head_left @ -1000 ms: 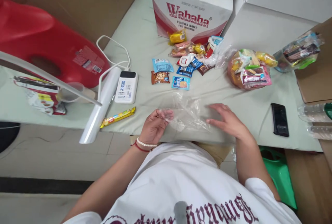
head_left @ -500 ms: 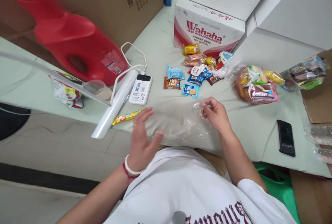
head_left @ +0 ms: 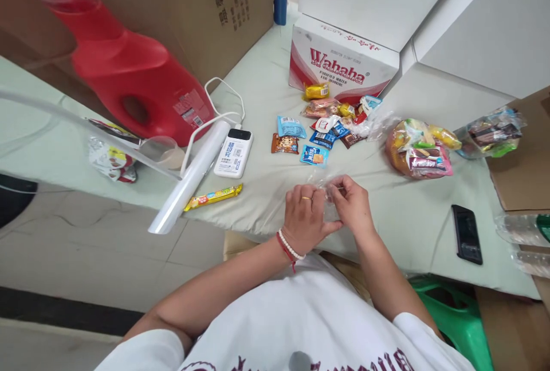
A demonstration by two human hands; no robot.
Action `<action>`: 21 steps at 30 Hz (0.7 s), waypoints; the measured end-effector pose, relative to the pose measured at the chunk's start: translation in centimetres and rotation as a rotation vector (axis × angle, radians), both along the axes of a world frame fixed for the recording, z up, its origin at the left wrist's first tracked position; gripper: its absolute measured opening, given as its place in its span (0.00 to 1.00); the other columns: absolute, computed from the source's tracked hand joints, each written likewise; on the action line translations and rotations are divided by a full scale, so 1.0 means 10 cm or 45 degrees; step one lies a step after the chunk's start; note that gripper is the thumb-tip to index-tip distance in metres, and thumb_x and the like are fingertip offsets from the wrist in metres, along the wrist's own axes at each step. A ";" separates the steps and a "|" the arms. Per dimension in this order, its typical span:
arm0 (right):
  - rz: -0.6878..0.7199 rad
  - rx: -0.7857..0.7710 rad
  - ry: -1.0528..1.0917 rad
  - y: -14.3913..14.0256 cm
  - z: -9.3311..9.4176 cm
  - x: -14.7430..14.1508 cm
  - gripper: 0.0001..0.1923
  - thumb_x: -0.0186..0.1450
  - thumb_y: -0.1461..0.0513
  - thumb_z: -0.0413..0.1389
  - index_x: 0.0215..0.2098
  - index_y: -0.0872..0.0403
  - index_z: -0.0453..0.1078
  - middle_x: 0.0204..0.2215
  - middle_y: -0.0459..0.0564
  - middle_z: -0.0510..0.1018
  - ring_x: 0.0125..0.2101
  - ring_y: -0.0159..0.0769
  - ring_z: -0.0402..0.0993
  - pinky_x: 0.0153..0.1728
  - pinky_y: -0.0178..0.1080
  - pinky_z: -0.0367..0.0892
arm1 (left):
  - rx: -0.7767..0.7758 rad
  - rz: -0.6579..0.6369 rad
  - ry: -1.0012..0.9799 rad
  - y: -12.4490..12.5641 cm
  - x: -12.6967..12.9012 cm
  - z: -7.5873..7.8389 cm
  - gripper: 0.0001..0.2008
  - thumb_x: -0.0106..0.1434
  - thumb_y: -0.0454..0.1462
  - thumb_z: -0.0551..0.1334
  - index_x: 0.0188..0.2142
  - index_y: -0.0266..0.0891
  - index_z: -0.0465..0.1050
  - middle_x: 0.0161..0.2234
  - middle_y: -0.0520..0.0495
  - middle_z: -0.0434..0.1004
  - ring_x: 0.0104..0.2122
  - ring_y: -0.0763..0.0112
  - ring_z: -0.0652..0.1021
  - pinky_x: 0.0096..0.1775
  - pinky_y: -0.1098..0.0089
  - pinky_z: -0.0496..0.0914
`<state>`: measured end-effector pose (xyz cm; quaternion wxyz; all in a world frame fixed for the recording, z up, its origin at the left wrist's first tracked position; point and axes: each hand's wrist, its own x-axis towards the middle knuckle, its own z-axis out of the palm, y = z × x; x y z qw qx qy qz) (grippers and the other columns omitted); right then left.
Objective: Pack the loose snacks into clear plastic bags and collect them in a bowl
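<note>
A thin clear plastic bag [head_left: 318,176] lies crumpled at the table's near side, mostly hidden under my hands. My right hand [head_left: 354,206] pinches its edge between thumb and fingertips. Right beside it, my left hand [head_left: 306,215] has its fingers curled down over the bag, the thumb reaching toward my right hand. Just beyond the bag are small wrapped snacks: a blue cracker packet [head_left: 314,155], a brown cookie packet [head_left: 285,144] and a light blue packet [head_left: 291,127]. A yellow snack stick [head_left: 213,197] rests to the left of my hands.
A white power bank [head_left: 234,154] with a cable and a rolled clear sheet [head_left: 189,179] lie left, near a red jug [head_left: 141,84]. Behind the snack pile stands a Wahaha carton [head_left: 344,61]. A snack-filled bowl [head_left: 419,150] and a phone [head_left: 467,234] are on the right.
My left hand has moved right from the open air onto the plastic bag, its fingers now curled. The bag, spread out before, is bunched together. My right hand still pinches it.
</note>
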<state>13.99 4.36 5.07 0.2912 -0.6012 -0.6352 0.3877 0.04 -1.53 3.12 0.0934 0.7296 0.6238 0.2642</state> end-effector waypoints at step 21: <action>-0.338 -0.506 0.499 0.49 -0.29 0.61 0.25 0.44 0.48 0.71 0.31 0.52 0.69 0.21 0.41 0.72 0.18 0.28 0.65 0.18 0.33 0.56 | -0.602 0.663 -1.088 0.35 -1.14 -0.23 0.12 0.54 0.38 0.67 0.37 0.41 0.68 0.29 0.52 0.74 0.25 0.68 0.75 0.29 0.66 0.70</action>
